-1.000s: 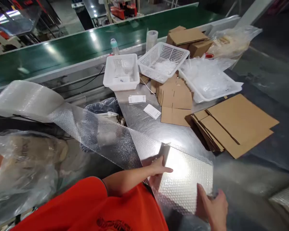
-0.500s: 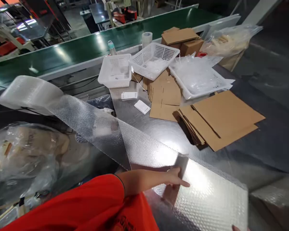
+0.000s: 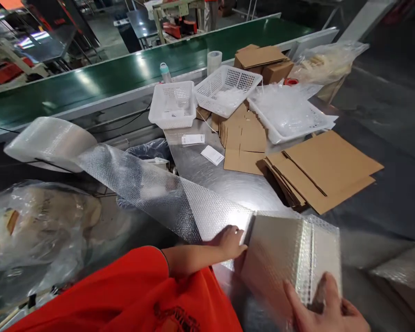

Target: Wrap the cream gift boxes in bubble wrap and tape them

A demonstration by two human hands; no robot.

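Note:
A strip of clear bubble wrap runs across the metal table to a flat, box-like packet wrapped in the same film. Its right part shows a raised fold of bubble wrap. My left hand is closed at the packet's left edge, fingers curled over the film there. From the lower right, my right hand grips the packet's near right side, thumb and forefinger spread over the film. What lies inside the wrapping cannot be made out.
The bubble wrap roll sits at the left. Cardboard sheets, folded cartons, white labels and white plastic baskets lie farther back. Beyond them runs a green conveyor belt. A bulging plastic bag is at lower left.
My left hand has drawn back left from the packet's top to its edge. My right hand has come farther into view over the packet, which has tilted and shifted left.

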